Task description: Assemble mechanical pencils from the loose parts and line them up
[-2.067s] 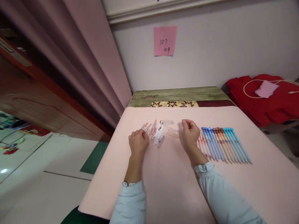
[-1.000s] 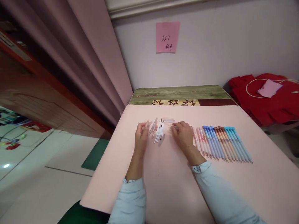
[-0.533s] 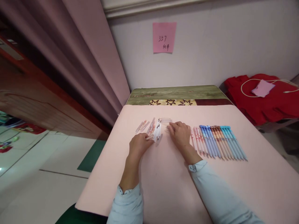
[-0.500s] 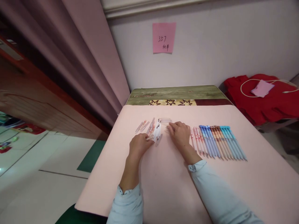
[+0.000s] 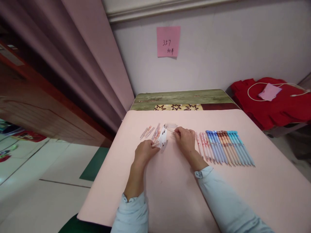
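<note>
My left hand (image 5: 144, 152) rests on the pink table cover (image 5: 184, 194), fingers curled, pinching a small pale pen part at its fingertips beside a bunch of white refills (image 5: 162, 137). My right hand (image 5: 185, 141) lies just right of the refills, fingers bent and pinching a clear tube near several clear barrels (image 5: 171, 126). A few pink-printed pen parts (image 5: 148, 131) lie left of the refills. A neat row of assembled pens (image 5: 224, 147), pink, blue, orange and teal, lies to the right of my right hand.
A green patterned table (image 5: 182, 98) adjoins the far edge, under a wall with a pink note (image 5: 168, 41). Red cloth with a white cable (image 5: 272, 100) lies at right. A curtain (image 5: 92, 61) hangs at left; tiled floor lies beyond the left table edge.
My left hand drew back from the pink parts toward me with a small piece pinched. My right hand moved left from the pen row to the clear barrels.
</note>
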{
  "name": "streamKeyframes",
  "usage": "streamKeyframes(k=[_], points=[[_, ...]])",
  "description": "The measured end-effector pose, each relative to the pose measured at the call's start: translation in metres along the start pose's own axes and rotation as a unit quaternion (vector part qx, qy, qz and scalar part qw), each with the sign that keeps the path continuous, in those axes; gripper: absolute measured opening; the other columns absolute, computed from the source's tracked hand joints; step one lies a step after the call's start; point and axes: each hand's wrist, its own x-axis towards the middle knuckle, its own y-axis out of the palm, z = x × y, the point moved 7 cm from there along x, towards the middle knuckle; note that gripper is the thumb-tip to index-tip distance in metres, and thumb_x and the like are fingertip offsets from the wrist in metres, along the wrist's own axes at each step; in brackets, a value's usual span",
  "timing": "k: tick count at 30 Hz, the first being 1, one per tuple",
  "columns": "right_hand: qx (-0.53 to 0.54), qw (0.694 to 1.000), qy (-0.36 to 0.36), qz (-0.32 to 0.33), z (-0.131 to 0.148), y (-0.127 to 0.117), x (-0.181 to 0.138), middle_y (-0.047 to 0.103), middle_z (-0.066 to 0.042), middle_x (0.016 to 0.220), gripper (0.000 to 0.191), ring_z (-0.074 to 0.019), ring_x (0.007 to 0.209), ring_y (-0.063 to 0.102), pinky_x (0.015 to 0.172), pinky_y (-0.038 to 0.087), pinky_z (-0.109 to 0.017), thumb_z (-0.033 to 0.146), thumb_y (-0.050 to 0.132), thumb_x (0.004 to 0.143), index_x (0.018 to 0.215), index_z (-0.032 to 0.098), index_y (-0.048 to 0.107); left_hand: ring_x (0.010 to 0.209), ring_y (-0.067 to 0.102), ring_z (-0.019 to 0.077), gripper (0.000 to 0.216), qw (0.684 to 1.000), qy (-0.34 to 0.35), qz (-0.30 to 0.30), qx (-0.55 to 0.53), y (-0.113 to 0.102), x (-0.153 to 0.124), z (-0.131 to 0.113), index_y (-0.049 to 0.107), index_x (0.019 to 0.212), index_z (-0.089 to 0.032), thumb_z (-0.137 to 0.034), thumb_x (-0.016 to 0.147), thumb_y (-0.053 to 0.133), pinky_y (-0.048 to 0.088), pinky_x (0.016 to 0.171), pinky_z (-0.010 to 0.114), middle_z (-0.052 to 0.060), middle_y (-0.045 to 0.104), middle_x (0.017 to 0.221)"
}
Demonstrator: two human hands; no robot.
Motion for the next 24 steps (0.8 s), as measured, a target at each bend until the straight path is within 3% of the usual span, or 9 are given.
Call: streamKeyframes(k=[3, 8, 16, 21, 24], points=[[0.023, 1.000, -0.001, -0.004, -0.002, 0.002, 0.001, 0.070, -0.002, 0.084, 0.013, -0.0194, 0.083, 0.059, 0.086, 0.028, -0.034, 0.023, 0.053, 0.089, 0.091, 0.021, 0.066, 0.067, 0.062, 0.0204, 0.015, 1.000, 0.005, -0.014, 0.015, 0.002, 0.001, 0.000, 0.063, 0.067, -0.023, -0.036, 0.066, 0.071, 0.034, 0.055, 0.027, 0.003, 0.070, 0.073], [0.085, 0.995, -0.013, -0.049, -0.003, -0.004, 0.001, 0.069, -0.007, 0.103, 0.028, -0.0227, 0.098, 0.058, 0.088, 0.036, -0.033, 0.026, 0.049, 0.091, 0.111, 0.020, 0.067, 0.067, 0.062, 0.0203, 0.005, 1.000, -0.001, -0.007, -0.004, 0.004, 0.000, 0.000, 0.067, 0.070, -0.023, -0.029, 0.070, 0.065, 0.035, 0.055, 0.027, 0.004, 0.070, 0.073], [0.233, 0.969, 0.040, -0.075, -0.006, -0.011, -0.001, 0.071, -0.006, 0.098, 0.029, -0.0199, 0.087, 0.061, 0.078, 0.046, -0.031, 0.032, 0.048, 0.089, 0.102, 0.019, 0.070, 0.067, 0.062, 0.0195, 0.006, 1.000, 0.003, -0.012, -0.022, -0.002, 0.002, 0.009, 0.064, 0.071, -0.020, -0.023, 0.072, 0.059, 0.035, 0.055, 0.027, 0.005, 0.070, 0.072], [0.373, 0.919, 0.109, -0.062, -0.017, 0.000, 0.000, 0.063, -0.001, 0.077, 0.031, -0.0151, 0.067, 0.053, 0.063, 0.042, -0.026, 0.039, 0.056, 0.082, 0.097, 0.017, 0.070, 0.067, 0.062, 0.0171, 0.010, 0.992, 0.074, -0.038, -0.090, -0.009, 0.001, 0.001, 0.065, 0.084, -0.023, -0.025, 0.078, 0.057, 0.039, 0.059, 0.026, -0.001, 0.067, 0.068], [0.470, 0.869, 0.134, -0.077, -0.022, 0.005, 0.002, 0.056, 0.002, 0.068, 0.033, -0.0129, 0.062, 0.048, 0.059, 0.039, -0.025, 0.044, 0.059, 0.081, 0.097, 0.016, 0.068, 0.072, 0.064, 0.0182, 0.015, 0.988, 0.135, -0.071, -0.039, -0.010, -0.003, -0.014, 0.065, 0.090, -0.024, -0.020, 0.078, 0.057, 0.041, 0.064, 0.026, 0.000, 0.069, 0.073]])
